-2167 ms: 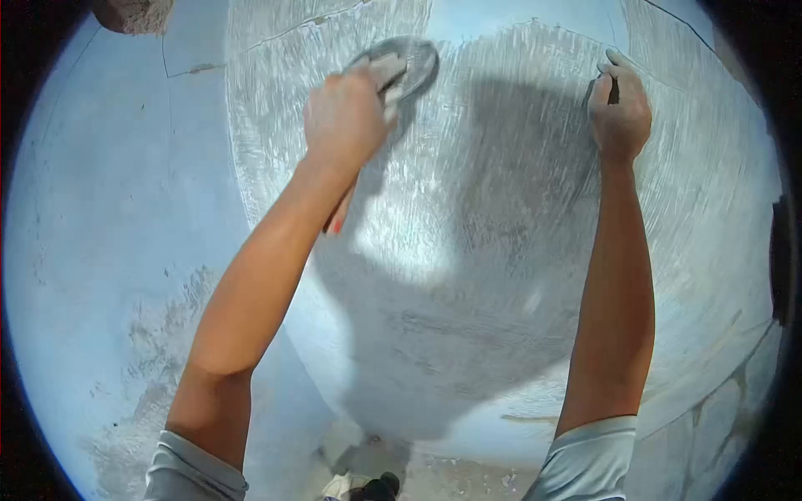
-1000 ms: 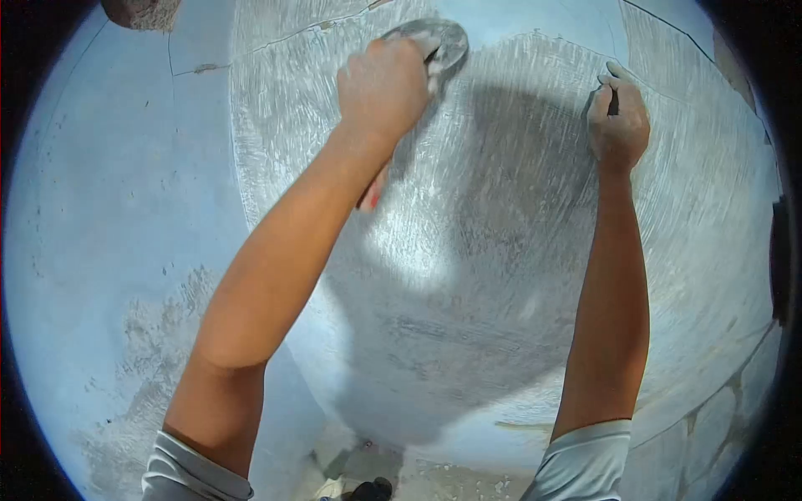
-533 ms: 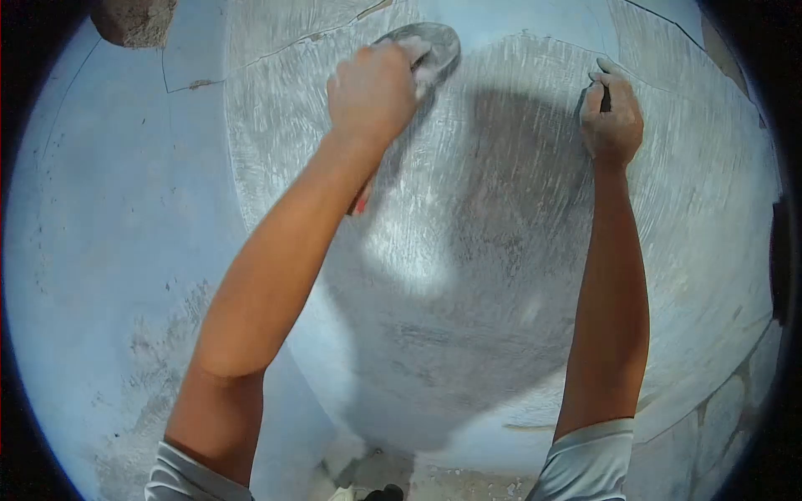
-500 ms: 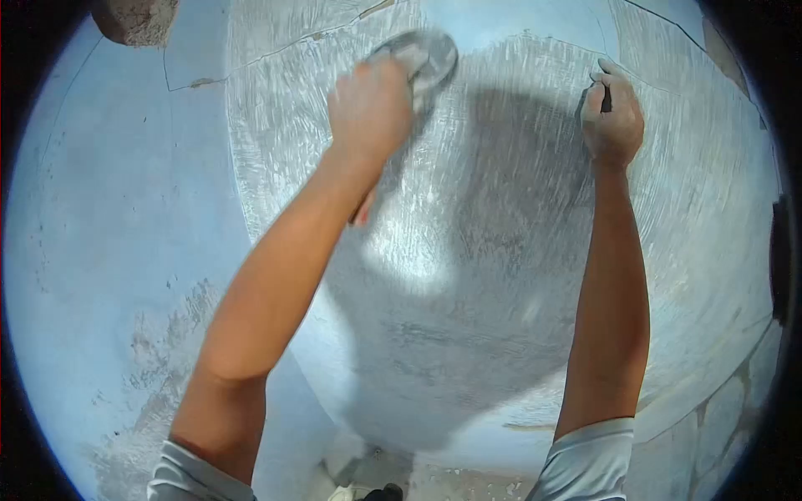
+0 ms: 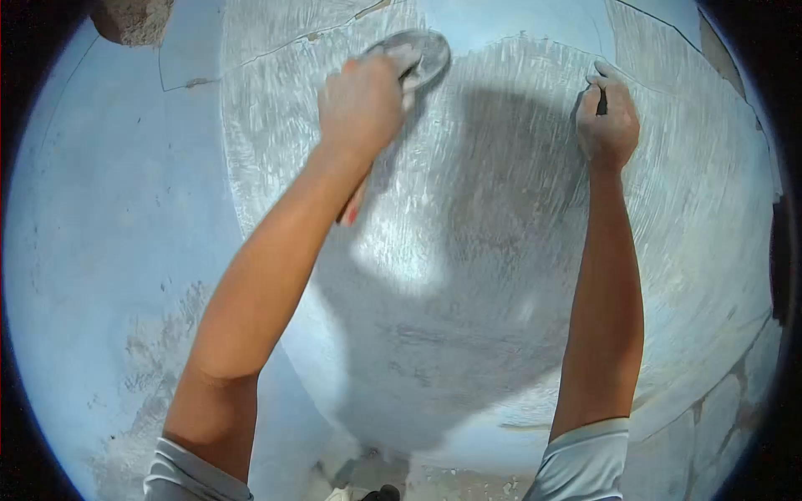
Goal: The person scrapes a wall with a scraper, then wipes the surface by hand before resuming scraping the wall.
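My left hand [image 5: 361, 104] is closed around a hand tool with a rounded grey head [image 5: 430, 63]. The tool's wooden handle [image 5: 352, 206], red near its end, sticks out below my wrist. Its head is at the upper middle of a pale, streaked wall surface [image 5: 510, 225] covered in short, mostly upright marks. My right hand [image 5: 610, 121] is at the upper right against this surface, fingers curled in. A dark gap shows between its thumb and fingers; whether it holds anything is hidden.
Smooth blue wall [image 5: 109, 192] lies to the left, with thin cracks and a rough brown hole [image 5: 134, 18] at the top. Worn patches [image 5: 159, 359] mark the lower left. A dark shoe tip [image 5: 384, 493] shows at the bottom. Cracked pieces [image 5: 718, 417] border the lower right.
My left hand and the tool have shifted slightly left in view. The wall and my right hand shift left a little too, and my right hand keeps its closed shape.
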`<state>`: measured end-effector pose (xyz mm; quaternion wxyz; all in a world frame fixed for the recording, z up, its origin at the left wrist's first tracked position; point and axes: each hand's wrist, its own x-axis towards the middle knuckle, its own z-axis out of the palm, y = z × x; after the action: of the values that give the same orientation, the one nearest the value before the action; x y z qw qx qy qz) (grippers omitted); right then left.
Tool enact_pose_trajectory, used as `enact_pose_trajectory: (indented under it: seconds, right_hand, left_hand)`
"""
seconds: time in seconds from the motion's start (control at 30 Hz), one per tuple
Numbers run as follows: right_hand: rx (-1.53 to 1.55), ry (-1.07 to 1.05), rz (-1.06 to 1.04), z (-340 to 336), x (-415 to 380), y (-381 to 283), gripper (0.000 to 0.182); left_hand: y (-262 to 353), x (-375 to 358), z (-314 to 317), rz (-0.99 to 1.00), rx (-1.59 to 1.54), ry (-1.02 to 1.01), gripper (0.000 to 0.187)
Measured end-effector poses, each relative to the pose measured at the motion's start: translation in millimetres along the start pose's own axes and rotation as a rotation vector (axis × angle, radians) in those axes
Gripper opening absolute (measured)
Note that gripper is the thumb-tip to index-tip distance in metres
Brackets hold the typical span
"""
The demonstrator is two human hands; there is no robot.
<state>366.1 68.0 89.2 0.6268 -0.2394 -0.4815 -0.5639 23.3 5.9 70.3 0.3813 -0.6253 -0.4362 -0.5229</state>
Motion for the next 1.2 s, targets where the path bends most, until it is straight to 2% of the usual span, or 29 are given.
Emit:
enact_pose_trajectory:
  seconds: [0.07, 0.1, 0.2, 0.33, 0.47, 0.57, 0.63, 0.7, 0.8, 0.87, 0.93, 1.0, 1.07, 1.17, 1.2]
  right_hand:
    - [-0.003, 0.013, -0.005, 1.2, -4.3, -2.9, 0.018]
    - [-0.014, 0.026, -0.017, 2.3, -4.1, -2.3, 0.018]
    - [-0.002, 0.006, 0.011, 0.8, -1.5, -1.8, 0.017]
    - [0.029, 0.010, -0.005, 0.8, -3.0, -1.4, 0.017]
    - [-0.023, -0.019, 0.038, -0.6, -4.7, -2.2, 0.016]
    - [0.012, 0.004, -0.002, -2.7, -1.6, -4.5, 0.015]
    - [0.016, -0.003, 0.001, -2.3, -0.3, -4.9, 0.015]
    - [0.013, -0.008, 0.019, -3.3, -2.4, -5.3, 0.015]
    - [0.009, -0.009, 0.012, -3.5, -0.3, -5.8, 0.015]
    - [-0.008, -0.001, -0.004, -3.7, -1.8, -6.0, 0.016]
    - [-0.012, -0.017, 0.010, -7.3, -1.0, -10.3, 0.016]
    - [-0.009, -0.015, 0.005, -6.4, -1.0, -7.2, 0.017]
    - [0.014, 0.007, -0.006, -1.6, -2.9, -2.2, 0.017]
    - [0.011, -0.010, 0.004, -6.0, -1.6, -5.8, 0.017]
    - [0.007, -0.009, 0.001, -4.4, -1.2, -4.6, 0.017]
  left_hand:
    - [-14.2, -22.7, 14.6, 0.072, -0.084, 0.128, 0.035]
    - [-5.5, -14.9, 5.2, -0.012, -0.027, 0.047, 0.039]
    - [9.0, 32.6, -11.6, -0.142, 0.009, -0.069, 0.037]
    - [3.5, 40.1, -10.4, -0.116, -0.012, -0.051, 0.037]
    - [-6.4, -7.4, 1.4, -0.032, -0.051, 0.008, 0.038]
    - [10.4, 30.7, -19.3, -0.090, 0.037, -0.130, 0.039]
    - [25.0, 62.2, -36.6, -0.251, -0.022, -0.211, 0.064]
    - [15.9, 63.2, -24.2, -0.082, 0.122, -0.082, 0.038]
    - [10.4, 25.6, -25.8, -0.118, 0.059, -0.180, 0.037]
    - [-4.6, 7.6, -10.4, -0.076, -0.003, -0.119, 0.036]
    - [-2.0, 14.9, -11.4, -0.034, -0.007, -0.082, 0.036]
    - [12.2, 52.9, -24.6, -0.118, 0.074, -0.136, 0.028]
    - [19.1, 67.1, -25.4, -0.038, 0.146, -0.053, 0.026]
    - [2.7, 44.4, -9.0, -0.091, 0.063, -0.093, 0.027]
    - [-1.9, 27.6, -5.6, -0.055, 0.042, -0.051, 0.028]
